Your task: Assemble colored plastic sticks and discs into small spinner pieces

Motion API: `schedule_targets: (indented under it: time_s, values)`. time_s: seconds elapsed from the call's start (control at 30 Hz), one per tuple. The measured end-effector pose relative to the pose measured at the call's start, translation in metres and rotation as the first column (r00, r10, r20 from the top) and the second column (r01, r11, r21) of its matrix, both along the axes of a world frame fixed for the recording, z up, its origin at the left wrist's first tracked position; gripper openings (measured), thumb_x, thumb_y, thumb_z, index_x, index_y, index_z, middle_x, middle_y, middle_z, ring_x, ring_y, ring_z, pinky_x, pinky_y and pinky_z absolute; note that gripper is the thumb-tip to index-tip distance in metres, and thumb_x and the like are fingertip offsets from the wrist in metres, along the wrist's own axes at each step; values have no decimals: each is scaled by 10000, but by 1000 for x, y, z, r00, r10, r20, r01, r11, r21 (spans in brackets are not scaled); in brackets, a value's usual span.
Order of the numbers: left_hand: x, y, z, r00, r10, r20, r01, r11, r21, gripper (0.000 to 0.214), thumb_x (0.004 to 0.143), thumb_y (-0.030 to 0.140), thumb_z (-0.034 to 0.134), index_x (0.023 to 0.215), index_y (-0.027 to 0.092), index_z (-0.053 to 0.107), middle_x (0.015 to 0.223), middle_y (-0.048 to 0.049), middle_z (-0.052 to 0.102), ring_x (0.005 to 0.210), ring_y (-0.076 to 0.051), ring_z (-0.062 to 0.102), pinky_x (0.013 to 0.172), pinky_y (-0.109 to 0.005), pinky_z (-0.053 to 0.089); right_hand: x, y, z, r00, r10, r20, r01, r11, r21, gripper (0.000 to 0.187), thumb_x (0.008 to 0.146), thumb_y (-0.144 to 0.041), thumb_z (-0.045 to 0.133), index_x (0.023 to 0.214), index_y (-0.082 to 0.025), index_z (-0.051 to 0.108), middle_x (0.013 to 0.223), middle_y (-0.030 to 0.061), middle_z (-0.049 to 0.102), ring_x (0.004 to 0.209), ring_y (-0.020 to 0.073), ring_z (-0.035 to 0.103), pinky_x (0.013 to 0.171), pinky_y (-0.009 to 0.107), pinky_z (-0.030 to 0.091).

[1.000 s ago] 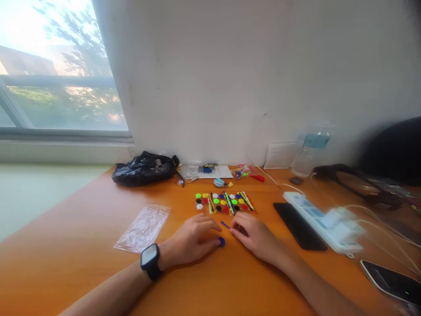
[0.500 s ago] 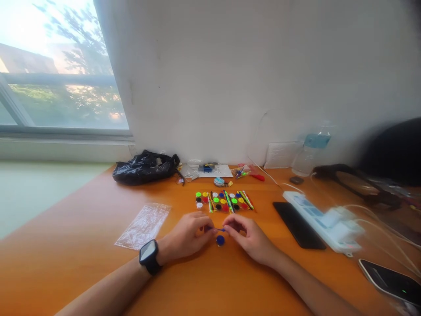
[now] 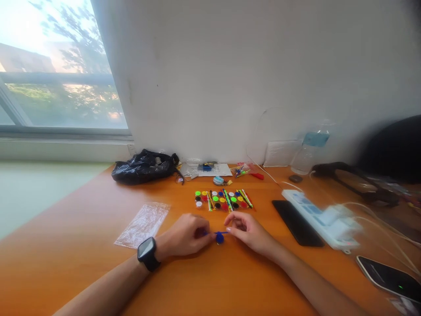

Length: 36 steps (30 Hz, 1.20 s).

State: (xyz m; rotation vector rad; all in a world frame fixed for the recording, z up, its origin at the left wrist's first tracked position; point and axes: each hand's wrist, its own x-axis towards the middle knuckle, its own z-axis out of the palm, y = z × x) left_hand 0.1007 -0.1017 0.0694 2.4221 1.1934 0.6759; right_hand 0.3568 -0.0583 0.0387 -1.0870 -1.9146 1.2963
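My left hand (image 3: 186,235), with a black smartwatch (image 3: 147,253) on its wrist, and my right hand (image 3: 247,231) meet over the orange table (image 3: 82,228). Between their pinched fingertips runs a thin blue stick (image 3: 221,232), one end in each hand. A small blue round cap (image 3: 219,238) sits right under the stick's middle; whether it touches the stick I cannot tell. Just beyond the hands lie rows of coloured caps and sticks (image 3: 222,199).
A clear plastic bag (image 3: 143,224) lies left of the hands, a black bag (image 3: 144,166) by the wall. To the right are a dark phone (image 3: 297,223), a white power strip with cables (image 3: 320,218), another phone (image 3: 390,278) and a water bottle (image 3: 309,153).
Both hands took hold of the blue stick and lifted it off the table, holding it level above the blue cap. The view shifted slightly.
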Motion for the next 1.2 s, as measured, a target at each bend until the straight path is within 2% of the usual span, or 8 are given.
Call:
schedule_targets:
  time_s: [0.17, 0.37, 0.5, 0.73, 0.93, 1.2]
  values:
    - [0, 1, -4, 998, -60, 11, 60, 998, 16, 285, 977, 340, 656, 742, 182, 636, 684, 11, 628, 561, -99, 485, 543, -252, 322, 1, 1, -1, 1000, -1, 20, 1, 1000, -1, 223, 825, -364, 749, 905, -188, 638, 633, -55, 494, 592, 127, 434, 578, 254, 312]
    - [6, 2, -11, 992, -127, 9, 122, 969, 216, 152, 966, 365, 689, 928, 218, 698, 885, -51, 696, 834, -194, 621, 733, -302, 460, -1, 0, 5, 999, 41, 28, -42, 999, 28, 175, 840, -336, 725, 843, -177, 654, 668, -33, 547, 628, 129, 466, 605, 258, 352]
    - [12, 2, -17, 986, -166, -19, 165, 946, 280, 144, 1003, 327, 633, 933, 227, 711, 890, -61, 711, 831, -200, 626, 765, -332, 471, -1, -2, 9, 998, 41, 45, -42, 999, 30, 149, 839, -320, 724, 848, -182, 667, 675, -30, 572, 635, 135, 490, 614, 261, 366]
    - [12, 4, -25, 978, -206, -34, 207, 937, 280, 125, 1004, 313, 638, 962, 223, 715, 865, -56, 725, 827, -198, 643, 770, -325, 482, 1, -3, 6, 996, 83, 43, -83, 997, -9, 117, 851, -294, 696, 860, -179, 675, 671, -34, 560, 630, 129, 475, 601, 253, 327]
    - [13, 3, -21, 979, -203, -23, 201, 943, 264, 132, 1000, 255, 616, 930, 218, 721, 829, -49, 724, 792, -185, 651, 754, -309, 494, 2, -5, 8, 993, 98, 58, -97, 995, -30, 126, 859, -302, 693, 885, -179, 680, 667, -38, 537, 641, 132, 475, 601, 249, 336]
    - [15, 3, -24, 984, -176, 41, 166, 971, 174, 48, 959, 255, 681, 939, 224, 713, 924, -40, 751, 855, -187, 671, 778, -295, 502, 3, -4, 4, 988, 98, 116, -104, 993, 48, 117, 879, -295, 685, 892, -180, 707, 681, -38, 527, 648, 133, 458, 605, 252, 327]
